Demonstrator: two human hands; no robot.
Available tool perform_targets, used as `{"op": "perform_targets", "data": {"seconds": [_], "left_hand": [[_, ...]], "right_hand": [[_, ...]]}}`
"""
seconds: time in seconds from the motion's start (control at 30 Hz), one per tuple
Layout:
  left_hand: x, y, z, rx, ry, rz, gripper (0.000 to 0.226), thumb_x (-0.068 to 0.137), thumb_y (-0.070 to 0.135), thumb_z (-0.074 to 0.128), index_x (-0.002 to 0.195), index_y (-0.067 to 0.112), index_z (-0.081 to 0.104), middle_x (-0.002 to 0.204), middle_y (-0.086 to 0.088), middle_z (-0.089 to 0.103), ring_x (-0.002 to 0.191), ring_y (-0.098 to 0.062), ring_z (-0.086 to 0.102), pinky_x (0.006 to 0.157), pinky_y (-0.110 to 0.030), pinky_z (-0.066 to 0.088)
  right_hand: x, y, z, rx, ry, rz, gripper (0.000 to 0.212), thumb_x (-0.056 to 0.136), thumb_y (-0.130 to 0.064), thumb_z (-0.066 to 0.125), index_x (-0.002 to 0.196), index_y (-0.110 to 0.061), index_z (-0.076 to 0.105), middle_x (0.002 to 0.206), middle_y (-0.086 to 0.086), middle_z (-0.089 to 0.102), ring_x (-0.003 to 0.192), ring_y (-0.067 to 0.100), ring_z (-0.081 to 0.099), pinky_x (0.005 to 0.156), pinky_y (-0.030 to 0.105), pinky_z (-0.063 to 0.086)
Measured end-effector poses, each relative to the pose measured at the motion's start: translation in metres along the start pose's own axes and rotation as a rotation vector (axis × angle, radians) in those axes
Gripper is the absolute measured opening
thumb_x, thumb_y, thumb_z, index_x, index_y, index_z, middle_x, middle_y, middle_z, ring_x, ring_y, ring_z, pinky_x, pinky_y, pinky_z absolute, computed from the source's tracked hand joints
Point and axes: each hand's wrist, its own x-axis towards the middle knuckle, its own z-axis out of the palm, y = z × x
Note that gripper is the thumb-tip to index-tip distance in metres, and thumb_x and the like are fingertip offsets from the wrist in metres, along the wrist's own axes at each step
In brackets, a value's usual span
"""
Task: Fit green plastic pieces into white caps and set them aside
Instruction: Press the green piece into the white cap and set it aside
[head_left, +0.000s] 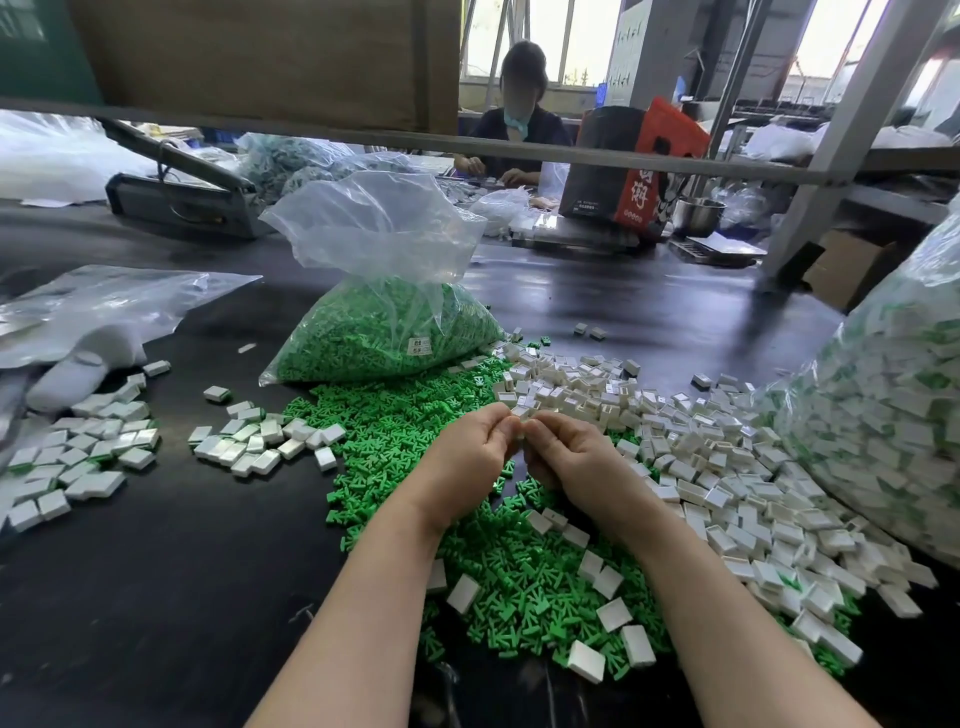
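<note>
Left hand (470, 454): raised over the green pile, fingers curled, fingertips pinching a small white cap (521, 413) together with the other hand.
Right hand (574, 462): fingers curled, thumb and fingertips meeting the left ones at the same cap; whether a green piece is in the pinch cannot be told.
Green pieces (395, 431): loose heap on the dark counter (156, 597), spread under and in front of both forearms, with a few white caps lying on top.
Bag of green pieces (384, 332): clear plastic, open at the top, standing just behind the heap.
White caps (691, 457): wide heap to the right of the hands, touching the green heap.
Finished caps (265, 441): small cluster to the left of the green heap; another cluster (78, 457) further left near the counter edge.
Large bag (883, 405): at the right edge, filled with white caps showing green.
Person (519, 114): seated across the counter, hands down on the work surface.
</note>
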Motion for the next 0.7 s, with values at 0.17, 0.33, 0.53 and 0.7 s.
{"op": "perform_targets", "data": {"seconds": [0.17, 0.33, 0.53, 0.7], "left_hand": [[-0.0012, 0.007, -0.0038, -0.08, 0.026, 0.053, 0.015, 0.098, 0.012, 0.056, 0.092, 0.009, 0.069, 0.081, 0.0, 0.07, 0.074, -0.002, 0.062, 0.072, -0.016, 0.052], [-0.004, 0.0088, -0.0075, -0.12, 0.061, 0.081, 0.014, 0.091, 0.005, 0.065, 0.103, 0.006, 0.071, 0.086, -0.002, 0.073, 0.078, -0.004, 0.067, 0.074, -0.014, 0.053], [-0.0017, 0.0088, -0.0044, -0.144, 0.142, 0.081, 0.014, 0.085, 0.006, 0.072, 0.097, 0.012, 0.074, 0.083, 0.011, 0.07, 0.074, 0.007, 0.066, 0.07, -0.008, 0.049], [0.0013, 0.0088, -0.0007, -0.12, 0.171, 0.075, 0.014, 0.084, 0.01, 0.074, 0.098, 0.01, 0.076, 0.091, 0.007, 0.062, 0.081, 0.005, 0.062, 0.077, -0.006, 0.046]], "right_hand": [[-0.0004, -0.0021, -0.004, 0.156, 0.039, -0.037, 0.033, 0.094, -0.034, 0.053, 0.09, -0.003, 0.064, 0.06, -0.005, 0.052, 0.054, 0.009, 0.043, 0.052, 0.02, 0.037], [-0.0002, -0.0023, -0.006, 0.147, 0.045, -0.039, 0.034, 0.089, -0.047, 0.054, 0.07, -0.022, 0.066, 0.059, -0.002, 0.051, 0.055, 0.015, 0.038, 0.054, 0.029, 0.031], [0.0001, -0.0092, -0.004, 0.176, -0.031, 0.184, 0.071, 0.082, -0.074, 0.027, 0.071, -0.012, 0.059, 0.058, 0.002, 0.053, 0.047, 0.011, 0.042, 0.042, 0.017, 0.032], [0.0004, -0.0069, -0.0008, 0.357, -0.086, 0.187, 0.065, 0.088, -0.068, 0.033, 0.072, -0.013, 0.062, 0.061, 0.003, 0.054, 0.05, 0.012, 0.042, 0.044, 0.022, 0.026]]}}
